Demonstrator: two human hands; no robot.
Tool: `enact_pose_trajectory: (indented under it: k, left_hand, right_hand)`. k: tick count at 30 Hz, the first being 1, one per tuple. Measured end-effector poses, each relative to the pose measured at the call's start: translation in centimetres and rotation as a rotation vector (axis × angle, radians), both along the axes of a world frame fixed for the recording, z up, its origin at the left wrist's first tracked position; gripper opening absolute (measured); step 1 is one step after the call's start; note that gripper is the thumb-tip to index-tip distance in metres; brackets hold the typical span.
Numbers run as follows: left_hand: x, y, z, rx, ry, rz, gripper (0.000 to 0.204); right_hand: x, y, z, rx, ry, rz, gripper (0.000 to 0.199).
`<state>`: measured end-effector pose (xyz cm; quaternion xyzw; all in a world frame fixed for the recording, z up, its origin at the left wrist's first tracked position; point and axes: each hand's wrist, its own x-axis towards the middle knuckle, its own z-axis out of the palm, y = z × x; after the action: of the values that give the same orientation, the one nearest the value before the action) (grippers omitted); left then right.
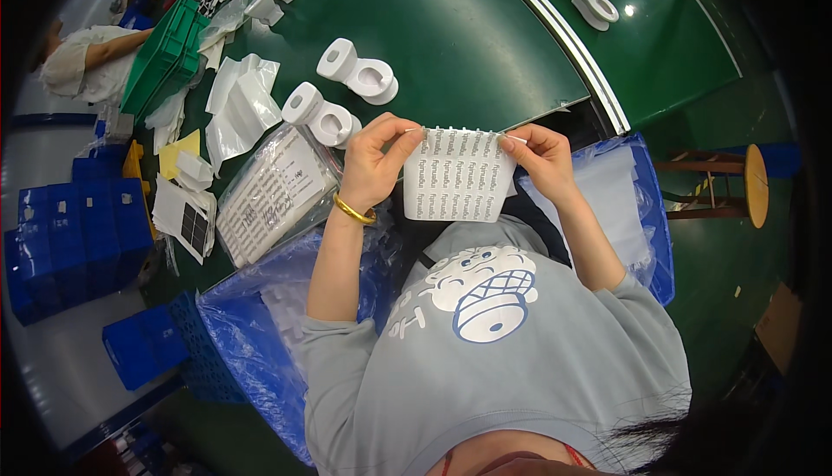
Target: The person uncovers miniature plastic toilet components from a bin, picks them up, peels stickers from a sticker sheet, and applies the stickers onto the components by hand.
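Above the person's lap, off the near edge of the green table point(451, 25), a small printed white bag point(458, 177) hangs by its top corners. Left hand point(374, 162) pinches the left corner, right hand point(539, 157) the right, fingertips closed on the rim. Risk: grip is thin; uneven pull could tear the mouth or drop it into the blue-lined bin point(646, 216). White moulded parts point(357, 71) stand apart, near table centre. Bag contents not visible; its print is too small to make out.
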<state>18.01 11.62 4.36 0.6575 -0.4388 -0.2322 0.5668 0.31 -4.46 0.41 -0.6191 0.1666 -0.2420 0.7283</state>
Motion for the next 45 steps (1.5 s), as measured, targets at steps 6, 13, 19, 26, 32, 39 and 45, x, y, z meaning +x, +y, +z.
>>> enact_pose_trajectory:
  k: [6,13,19,26,32,39,45]
  left_hand:
    - [1.3,-2.1,1.3,0.048,-0.312,0.022,0.010]
    - [3.4,-7.9,1.8,0.007,-0.838,0.144,0.014]
    - [-3.1,-8.8,-0.4,0.466,-0.403,0.116,0.037]
    - [-5.1,-7.9,-6.3,0.209,-0.726,0.128,0.047]
    - [-4.7,-7.6,-6.1,0.218,-0.724,0.064,0.049]
    - [-4.9,-8.5,-5.3,0.305,-0.668,0.097,0.061]
    - [-5.1,-9.8,-5.6,0.358,-0.704,0.189,0.070]
  right_hand:
    - [0.1,0.6,-0.2,0.015,-0.019,-0.079,0.013]
    - [2.5,0.6,-1.7,0.013,0.074,-0.339,0.017]
    - [3.5,-0.7,-3.5,-0.106,0.223,-0.526,0.018]
    - [2.9,-1.7,-1.5,-0.583,0.431,-0.481,0.017]
    - [3.0,-2.8,-1.6,-0.603,0.462,-0.416,0.016]
    - [3.0,-2.7,-1.2,-0.746,0.511,-0.443,0.012]
    - [2.9,-3.2,-1.8,-1.072,0.272,-0.465,0.007]
